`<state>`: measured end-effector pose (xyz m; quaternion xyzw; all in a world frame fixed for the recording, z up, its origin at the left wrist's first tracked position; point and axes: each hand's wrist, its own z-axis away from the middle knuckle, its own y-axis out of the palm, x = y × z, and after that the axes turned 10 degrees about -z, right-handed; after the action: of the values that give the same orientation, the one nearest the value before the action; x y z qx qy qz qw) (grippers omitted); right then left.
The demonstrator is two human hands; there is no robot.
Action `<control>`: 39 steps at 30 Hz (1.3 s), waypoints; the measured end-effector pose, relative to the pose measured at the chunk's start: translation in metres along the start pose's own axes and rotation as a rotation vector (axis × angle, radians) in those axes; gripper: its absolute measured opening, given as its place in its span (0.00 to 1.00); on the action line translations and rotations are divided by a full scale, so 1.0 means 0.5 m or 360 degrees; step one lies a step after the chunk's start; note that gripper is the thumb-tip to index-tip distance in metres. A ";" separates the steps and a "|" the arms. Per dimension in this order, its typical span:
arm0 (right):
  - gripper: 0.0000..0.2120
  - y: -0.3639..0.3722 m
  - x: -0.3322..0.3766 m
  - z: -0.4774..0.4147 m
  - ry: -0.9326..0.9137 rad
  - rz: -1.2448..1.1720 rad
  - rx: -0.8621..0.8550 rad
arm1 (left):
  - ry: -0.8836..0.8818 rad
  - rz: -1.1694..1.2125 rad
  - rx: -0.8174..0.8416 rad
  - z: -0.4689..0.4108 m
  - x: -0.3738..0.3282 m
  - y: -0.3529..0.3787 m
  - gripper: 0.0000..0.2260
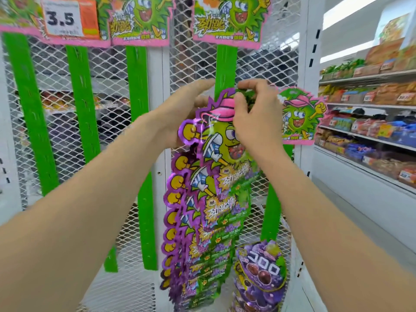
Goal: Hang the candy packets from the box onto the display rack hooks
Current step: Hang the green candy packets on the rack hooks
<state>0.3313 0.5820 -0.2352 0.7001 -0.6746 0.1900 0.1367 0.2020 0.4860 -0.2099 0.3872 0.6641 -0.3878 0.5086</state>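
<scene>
Packet (216,136): purple-edged, topmost on the middle green strip (225,66), upright and face out, header tucked under the right fingers. It overlapped the hung packets (202,221) cascading below it.
Right hand (254,115): pinched the packet's header, thumb in front, fingertips curled over the top at the strip.
Left hand (182,106): fingers straight, laid behind the packet's upper left edge with the tips at the strip. It gripped nothing that showed.
Hook: hidden by the right fingers, so I could not tell whether the header hole was on it.
Step (judged): seating the header hole on a strip hook just above the hung packets.
Doing it well: the left hand needed to brace the strip so it would not swing. The hole had to line up with the hook and go fully past its tip before release. The packet wanted squaring with those below, with no downward tug.
Risk: a forced header could tear at the hole, and a jolt could pop lower packets off.
Box: not in view.
Around: white mesh (108,131) sat behind the strips, with pink-edged packets (227,19) above. Grape packs (261,269) hung low right and shelves (369,131) stood far right.
</scene>
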 end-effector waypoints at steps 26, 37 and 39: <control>0.16 -0.013 -0.017 0.196 -0.0340 0.0214 0.0059 | 0.1183 -0.2137 -0.1105 0.062 0.162 0.004 0.21; 0.13 -0.007 -0.141 0.711 0.0514 0.0538 0.2511 | 0.0147 -0.2065 0.0385 0.340 0.782 -0.001 0.10; 0.13 -0.005 -0.153 0.758 0.0483 0.0646 0.2739 | -0.0206 -0.2070 0.0797 0.391 0.896 0.006 0.10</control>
<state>0.3635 0.4810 -0.6069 0.3950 -0.3840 0.7410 -0.3840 0.1962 0.3630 -0.6830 -0.0070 0.6200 -0.7772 0.1074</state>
